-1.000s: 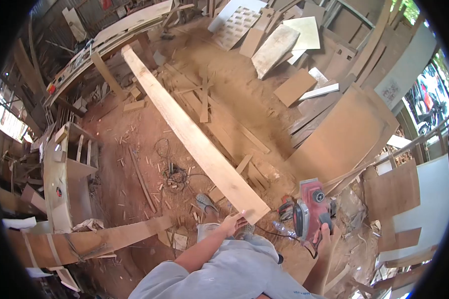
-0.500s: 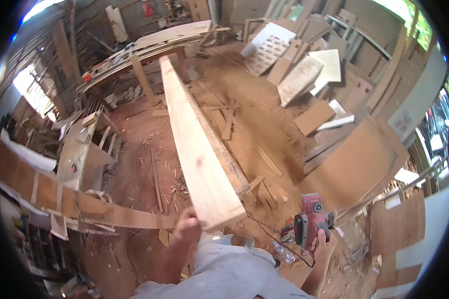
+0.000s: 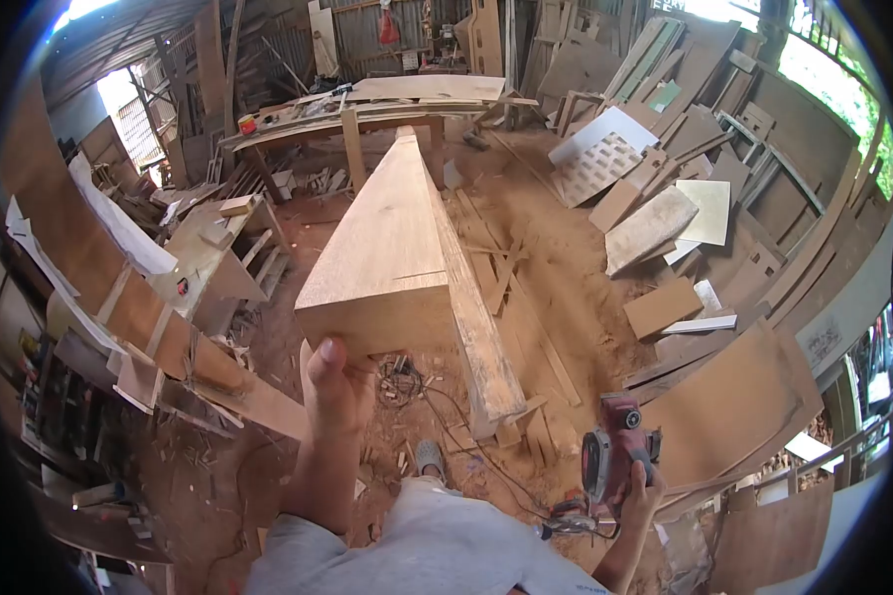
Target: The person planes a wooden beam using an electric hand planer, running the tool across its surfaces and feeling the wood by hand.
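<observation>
1. Step in hand, by my read: checking the plank [image 3: 372, 248], near end held up. Left hand [image 3: 339, 382] gripped that end, thumb on its end face.
2. Right hand [image 3: 640, 493] had its fingers closed round the planer [image 3: 617, 451], right of the plank and clear of it (running or not, couldn't tell).
3. Next move called for a firm left grip, planer kept off.
4. In the way: rough timber [image 3: 481, 347] along the plank's right side (contact unclear), cable [image 3: 402, 380] below its near end.
5. Cluttered surface [image 3: 308, 129] stood by the plank's far end; leaning boards [image 3: 597, 159] well right.
</observation>
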Motion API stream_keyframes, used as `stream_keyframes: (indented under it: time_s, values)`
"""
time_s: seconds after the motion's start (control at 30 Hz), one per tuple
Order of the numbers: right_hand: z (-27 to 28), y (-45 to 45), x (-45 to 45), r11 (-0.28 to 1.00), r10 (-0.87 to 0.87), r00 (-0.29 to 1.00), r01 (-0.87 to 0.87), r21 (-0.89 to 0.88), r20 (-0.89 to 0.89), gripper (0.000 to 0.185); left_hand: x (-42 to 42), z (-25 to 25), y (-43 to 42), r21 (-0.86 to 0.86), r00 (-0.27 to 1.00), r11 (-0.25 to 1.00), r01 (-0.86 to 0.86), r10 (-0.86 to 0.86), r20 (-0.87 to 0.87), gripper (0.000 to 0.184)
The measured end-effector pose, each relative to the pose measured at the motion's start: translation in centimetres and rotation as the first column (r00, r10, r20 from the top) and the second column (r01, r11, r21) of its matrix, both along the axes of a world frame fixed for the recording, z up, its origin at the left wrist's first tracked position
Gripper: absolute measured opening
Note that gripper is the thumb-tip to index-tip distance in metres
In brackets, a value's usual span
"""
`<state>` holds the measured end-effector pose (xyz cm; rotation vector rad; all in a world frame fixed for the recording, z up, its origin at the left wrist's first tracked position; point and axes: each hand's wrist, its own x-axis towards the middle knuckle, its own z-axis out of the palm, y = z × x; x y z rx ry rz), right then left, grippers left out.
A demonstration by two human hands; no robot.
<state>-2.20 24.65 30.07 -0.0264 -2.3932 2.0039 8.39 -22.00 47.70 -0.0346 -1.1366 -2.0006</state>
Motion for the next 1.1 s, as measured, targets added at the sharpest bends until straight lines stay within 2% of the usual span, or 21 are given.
stream_keyframes:
  time_s: [0.17,0.23,0.37,0.47,0.63,0.73,0.83,0.93,1.03,1.1]
  values:
    - [0.1,-0.4,0.1,1.000,0.010,1.000,-0.010,-0.007,0.000,0.056,0.4,1.3,-0.5,0.024,0.998,0.998,0.056,-0.056,0.029,0.085]
    - [0.4,-0.4,0.2,0.999,0.040,0.999,-0.040,-0.002,-0.014,0.055,0.2,0.8,-0.5,-0.016,0.997,0.997,0.069,-0.069,0.034,0.081]
    - [0.0,-0.5,0.9,1.000,-0.005,1.000,0.005,0.004,0.020,0.053,-0.9,0.3,0.3,-0.022,0.988,0.988,0.154,-0.154,0.007,0.076]
    - [-0.6,-0.1,1.1,1.000,-0.015,0.999,0.015,0.008,0.033,0.052,-1.9,1.3,1.9,-0.071,0.981,0.981,0.182,-0.177,0.079,0.072]
    - [-1.0,0.7,2.2,0.999,-0.037,0.998,0.036,0.016,0.055,0.053,-3.4,2.8,3.9,-0.058,0.966,0.972,0.229,-0.220,0.132,0.066]
    - [-1.1,1.6,3.1,1.000,-0.024,0.998,0.024,0.005,0.058,0.055,-3.9,3.4,4.7,-0.011,0.960,0.966,0.258,-0.256,0.116,0.050]
    - [-1.2,2.1,4.0,0.999,-0.033,0.998,0.034,-0.014,0.057,0.056,-4.2,3.2,5.0,-0.006,0.953,0.960,0.280,-0.277,0.119,0.053]
    - [-0.3,2.0,4.8,0.998,-0.054,0.997,0.052,0.035,0.062,0.054,-3.9,2.2,5.2,-0.055,0.932,0.946,0.319,-0.303,0.197,0.063]
    - [-0.1,1.8,5.7,0.987,-0.145,0.985,0.138,0.081,0.093,0.053,-3.4,-1.9,4.9,-0.034,0.832,0.838,0.545,-0.535,0.145,0.075]
    - [-0.2,2.3,6.1,0.991,-0.129,0.985,0.124,0.050,0.117,0.051,-2.8,-5.7,6.6,0.196,0.748,0.758,0.622,-0.649,0.137,0.076]
